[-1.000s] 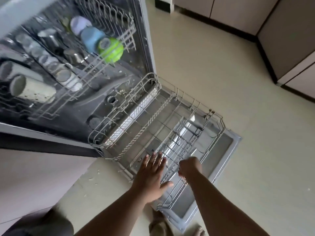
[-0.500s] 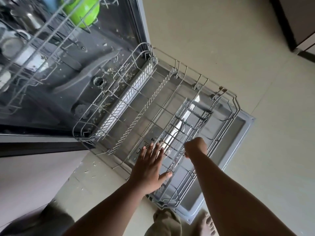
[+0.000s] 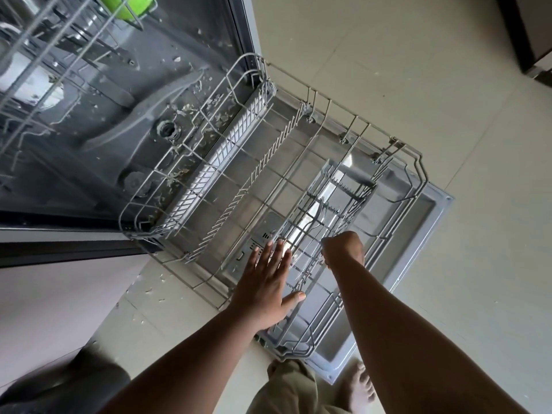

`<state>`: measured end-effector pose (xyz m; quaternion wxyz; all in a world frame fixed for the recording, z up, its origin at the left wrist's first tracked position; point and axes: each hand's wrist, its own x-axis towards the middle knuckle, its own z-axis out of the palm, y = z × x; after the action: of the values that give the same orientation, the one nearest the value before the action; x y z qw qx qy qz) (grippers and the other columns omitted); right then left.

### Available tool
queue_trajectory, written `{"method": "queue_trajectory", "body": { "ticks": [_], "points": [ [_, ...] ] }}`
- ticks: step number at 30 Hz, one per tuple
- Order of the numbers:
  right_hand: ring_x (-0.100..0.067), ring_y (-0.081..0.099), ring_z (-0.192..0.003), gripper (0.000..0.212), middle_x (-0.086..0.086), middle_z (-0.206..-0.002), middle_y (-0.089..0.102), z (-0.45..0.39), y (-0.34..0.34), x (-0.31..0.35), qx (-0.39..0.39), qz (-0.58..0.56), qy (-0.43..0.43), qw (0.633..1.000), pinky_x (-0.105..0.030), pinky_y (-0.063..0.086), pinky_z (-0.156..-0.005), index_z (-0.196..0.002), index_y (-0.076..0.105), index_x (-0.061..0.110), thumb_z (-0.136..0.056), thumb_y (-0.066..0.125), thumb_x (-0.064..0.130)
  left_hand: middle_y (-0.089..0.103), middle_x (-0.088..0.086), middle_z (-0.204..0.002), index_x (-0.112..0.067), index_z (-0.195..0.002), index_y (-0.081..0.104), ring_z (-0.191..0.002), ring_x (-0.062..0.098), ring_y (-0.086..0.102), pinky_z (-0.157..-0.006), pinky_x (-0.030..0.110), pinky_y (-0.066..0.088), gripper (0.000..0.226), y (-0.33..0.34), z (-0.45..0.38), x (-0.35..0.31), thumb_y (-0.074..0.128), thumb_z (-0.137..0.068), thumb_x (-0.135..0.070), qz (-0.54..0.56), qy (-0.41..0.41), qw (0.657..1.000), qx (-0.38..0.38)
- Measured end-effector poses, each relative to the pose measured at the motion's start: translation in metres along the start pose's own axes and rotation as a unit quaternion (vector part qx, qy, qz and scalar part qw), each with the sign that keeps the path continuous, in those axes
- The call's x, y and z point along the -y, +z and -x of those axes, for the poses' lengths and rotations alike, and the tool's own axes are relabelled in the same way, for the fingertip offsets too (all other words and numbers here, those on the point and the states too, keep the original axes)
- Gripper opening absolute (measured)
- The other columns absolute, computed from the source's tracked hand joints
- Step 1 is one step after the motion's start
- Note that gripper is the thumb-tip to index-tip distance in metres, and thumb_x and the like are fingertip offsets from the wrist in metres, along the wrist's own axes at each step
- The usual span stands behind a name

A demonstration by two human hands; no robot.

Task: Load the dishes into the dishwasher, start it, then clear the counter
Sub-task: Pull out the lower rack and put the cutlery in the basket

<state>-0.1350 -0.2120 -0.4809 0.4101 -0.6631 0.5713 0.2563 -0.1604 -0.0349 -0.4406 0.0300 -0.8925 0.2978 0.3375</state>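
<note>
Below, the bare wire lower rack (image 3: 268, 174) is overhung by the spread-fingered left hand (image 3: 265, 285); the right hand (image 3: 343, 248) is curled, its grasp hidden.

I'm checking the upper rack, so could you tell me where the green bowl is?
In the head view, the green bowl sits at the top left edge, in the upper rack inside the dishwasher, above the pulled-out lower rack.

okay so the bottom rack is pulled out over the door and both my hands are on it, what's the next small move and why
Probably let go and fetch the first dish. The grey wire lower rack sits pulled out over the open dishwasher door and looks empty. Your left hand lies flat on its front edge, and your right hand is curled at the wires of the cutlery basket.
</note>
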Motion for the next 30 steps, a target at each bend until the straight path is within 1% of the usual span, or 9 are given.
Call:
{"method": "queue_trajectory", "body": {
  "ticks": [7,11,14,15,18,21,25,27,30],
  "points": [
    [-0.030,0.069,-0.078,0.020,-0.018,-0.085,0.071,-0.002,0.002,-0.007,-0.018,0.020,0.012,1.000,-0.023,0.044,-0.054,-0.091,0.070,-0.001,-0.082,0.058,0.012,-0.035,0.006,-0.154,-0.019,-0.149,-0.023,-0.140,0.025,-0.034,-0.111,0.040,-0.024,0.089,0.004,-0.002,-0.002,0.008,-0.085,-0.073,-0.010,-0.002,1.000,0.008],
    [-0.024,0.056,-0.082,0.018,-0.011,-0.094,0.063,-0.007,0.002,-0.009,-0.001,0.030,-0.012,0.999,-0.028,0.041,-0.068,-0.076,0.057,0.008,-0.090,0.057,0.019,-0.034,0.006,-0.154,-0.019,-0.148,-0.024,-0.141,0.025,-0.033,-0.112,0.040,-0.023,0.088,0.007,-0.001,-0.001,0.010,-0.086,-0.072,-0.008,-0.008,1.000,0.002],
    [-0.026,0.052,-0.079,0.024,-0.019,-0.100,0.065,-0.010,0.001,-0.011,-0.004,0.039,-0.008,0.999,-0.029,0.041,-0.067,-0.090,0.062,-0.002,-0.090,0.058,0.021,-0.033,0.007,-0.154,-0.018,-0.150,-0.022,-0.141,0.025,-0.032,-0.112,0.040,-0.024,0.089,0.010,0.000,-0.002,0.011,-0.088,-0.072,-0.006,-0.010,1.000,-0.009],
    [-0.026,0.051,-0.080,0.022,-0.017,-0.100,0.064,-0.011,0.000,-0.012,0.002,0.039,-0.017,0.999,-0.028,0.040,-0.068,-0.085,0.060,0.001,-0.090,0.057,0.022,-0.033,0.007,-0.154,-0.017,-0.150,-0.021,-0.141,0.025,-0.032,-0.112,0.040,-0.024,0.090,0.011,0.001,-0.002,0.012,-0.088,-0.073,-0.006,-0.010,1.000,-0.011],
    [-0.021,0.048,-0.082,0.023,-0.008,-0.096,0.057,-0.011,0.000,-0.016,0.021,0.028,-0.039,0.999,-0.026,0.038,-0.071,-0.070,0.046,0.017,-0.089,0.057,0.024,-0.032,0.007,-0.155,-0.017,-0.151,-0.019,-0.141,0.025,-0.031,-0.111,0.038,-0.028,0.090,0.017,0.003,-0.002,0.012,-0.088,-0.073,-0.003,-0.010,1.000,-0.020],
    [-0.023,0.054,-0.077,0.017,-0.008,-0.085,0.062,-0.008,-0.001,-0.015,-0.002,0.024,-0.027,0.999,-0.025,0.041,-0.066,-0.086,0.061,0.005,-0.089,0.060,0.023,-0.030,0.008,-0.156,-0.016,-0.151,-0.019,-0.143,0.027,-0.029,-0.108,0.036,-0.031,0.090,0.024,0.006,-0.004,0.012,-0.089,-0.073,-0.001,-0.012,1.000,-0.025],
    [-0.020,0.049,-0.067,0.027,0.002,-0.064,0.045,-0.003,-0.001,-0.016,0.005,0.015,-0.056,0.998,-0.023,0.038,-0.060,-0.063,0.045,0.019,-0.086,0.059,0.020,-0.030,0.008,-0.155,-0.016,-0.151,-0.020,-0.143,0.027,-0.029,-0.108,0.036,-0.030,0.090,0.029,0.007,-0.006,0.016,-0.091,-0.072,0.004,-0.014,1.000,-0.026],
    [-0.016,0.045,-0.051,0.021,-0.001,-0.059,0.049,0.002,0.001,-0.016,-0.026,0.011,-0.058,0.998,-0.018,0.032,-0.048,-0.062,0.051,0.015,-0.081,0.060,0.015,-0.028,0.008,-0.156,-0.016,-0.151,-0.018,-0.143,0.028,-0.028,-0.108,0.036,-0.030,0.090,0.031,0.007,-0.005,0.018,-0.091,-0.072,0.007,-0.011,0.999,-0.032],
    [-0.013,0.045,-0.049,0.015,-0.001,-0.058,0.052,0.008,0.006,-0.012,-0.028,0.019,-0.063,0.997,-0.018,0.032,-0.047,-0.066,0.053,0.015,-0.080,0.059,0.014,-0.020,0.009,-0.158,-0.015,-0.153,-0.010,-0.144,0.029,-0.023,-0.109,0.036,-0.028,0.090,0.033,0.008,-0.005,0.021,-0.091,-0.072,0.005,-0.011,0.999,-0.042]
  ]
}}
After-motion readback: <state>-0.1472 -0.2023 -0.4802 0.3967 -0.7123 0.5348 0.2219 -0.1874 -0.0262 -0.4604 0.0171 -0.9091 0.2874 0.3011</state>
